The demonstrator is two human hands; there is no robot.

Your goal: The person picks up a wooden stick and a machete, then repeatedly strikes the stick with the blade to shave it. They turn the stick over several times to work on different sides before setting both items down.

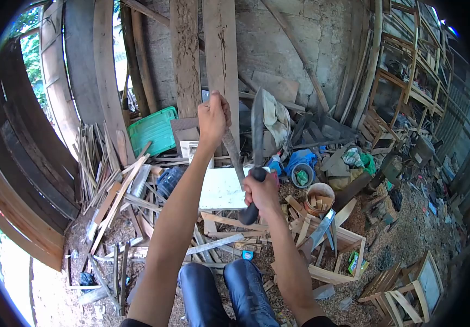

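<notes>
Raised before me, my right hand (262,193) is wrapped round the black handle of a machete (258,128), its dark blade pointing up. My left hand (213,117), higher and further left, is closed on the upper end of a slender grey-brown bar (232,152). The bar slants down to the right, its lower end close to my right hand; whether they touch I cannot tell. It lies left of the blade, whose upper part stands apart from it. Behind and below the hands is a white board (218,191) with dark specks.
A green plastic lid (153,131) leans at the back left near tall planks (221,65). Wood scraps surround my knees (246,283). To the right are a bucket of wood pieces (319,198), a handsaw (322,230) and a wooden frame (349,240).
</notes>
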